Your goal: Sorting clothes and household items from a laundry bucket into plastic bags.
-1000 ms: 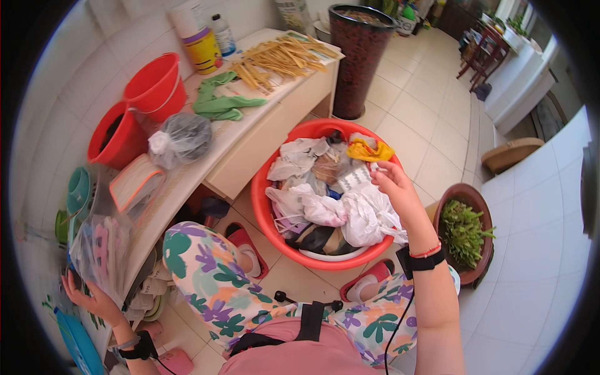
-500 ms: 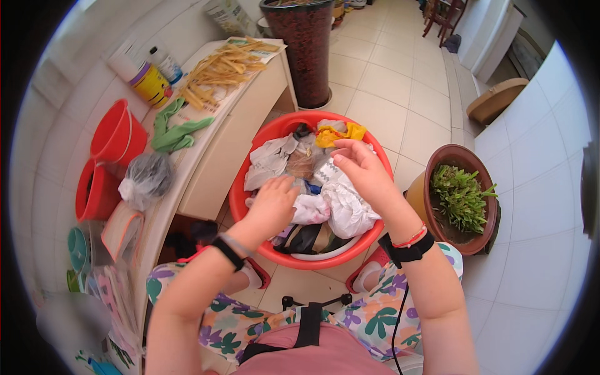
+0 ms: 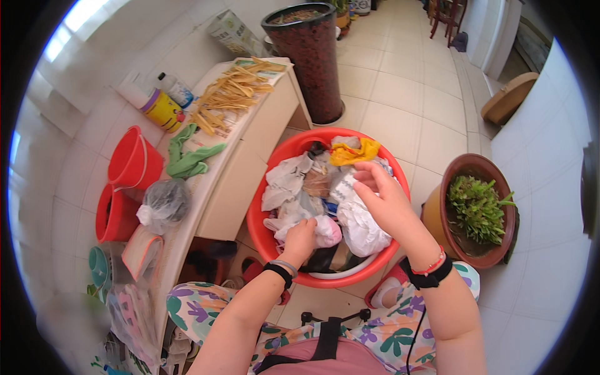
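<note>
A round red plastic tub (image 3: 255,228) in front of me is heaped with crumpled plastic bags. Down at its near left part, my left hand (image 3: 301,237) pinches a whitish plastic bag with pink patches (image 3: 327,231); its fingertips are partly hidden. Over the right side hovers my right hand (image 3: 382,192), fingers apart and holding nothing. Just below it lies a bulky white plastic bag (image 3: 361,228). A yellow bag (image 3: 355,152) rests at the tub's far edge, and a greyish-white bag (image 3: 284,181) lies at the far left.
Along the left stands a low cabinet (image 3: 240,169) bearing dried yellowish strips (image 3: 231,94), a green cloth (image 3: 187,153), red buckets (image 3: 134,159) and a tied bag with dark contents (image 3: 165,200). A tall dark planter (image 3: 309,69) stands beyond the tub, a potted green plant (image 3: 478,206) to its right.
My left hand has lowered and closed on the whitish-pink bag. My right hand stays raised over the white bag, fingers still apart. The whole view has shifted slightly.
</note>
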Action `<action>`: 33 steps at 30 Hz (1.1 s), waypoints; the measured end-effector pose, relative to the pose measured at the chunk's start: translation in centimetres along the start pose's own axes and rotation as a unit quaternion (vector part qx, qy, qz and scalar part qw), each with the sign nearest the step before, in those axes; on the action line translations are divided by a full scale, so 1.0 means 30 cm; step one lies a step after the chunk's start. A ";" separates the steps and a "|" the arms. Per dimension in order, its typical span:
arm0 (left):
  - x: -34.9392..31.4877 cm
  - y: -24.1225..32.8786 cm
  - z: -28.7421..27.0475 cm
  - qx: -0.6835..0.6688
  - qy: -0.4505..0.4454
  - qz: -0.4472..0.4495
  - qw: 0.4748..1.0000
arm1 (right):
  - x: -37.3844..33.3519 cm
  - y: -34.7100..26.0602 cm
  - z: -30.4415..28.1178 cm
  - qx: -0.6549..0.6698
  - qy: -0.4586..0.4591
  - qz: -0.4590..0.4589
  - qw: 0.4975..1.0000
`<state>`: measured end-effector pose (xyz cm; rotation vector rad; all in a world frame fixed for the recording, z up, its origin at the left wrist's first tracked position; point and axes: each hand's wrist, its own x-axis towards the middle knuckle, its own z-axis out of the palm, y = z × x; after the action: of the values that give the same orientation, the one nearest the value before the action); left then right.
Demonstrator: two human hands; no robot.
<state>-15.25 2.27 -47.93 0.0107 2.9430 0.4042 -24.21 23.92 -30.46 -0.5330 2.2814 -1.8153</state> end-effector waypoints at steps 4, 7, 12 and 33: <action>0.002 -0.005 -0.089 -0.167 0.093 -0.022 0.981 | -0.008 0.020 -0.002 -0.052 -0.022 -0.012 0.998; -0.028 -0.054 -0.048 -0.197 0.051 -0.006 0.979 | -0.007 0.019 0.011 -0.043 -0.048 0.006 0.998; -0.096 0.020 0.057 -0.118 -0.090 0.026 0.989 | -0.009 0.014 0.039 -0.071 -0.072 0.009 0.995; -0.433 -0.147 -0.008 -0.555 0.182 -0.267 0.766 | 0.047 -0.005 -0.081 0.122 0.065 0.053 0.989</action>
<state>-2.42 -2.43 -46.70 -1.0985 2.3038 2.0808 -26.33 25.56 -29.62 -0.2552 2.0765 -2.0906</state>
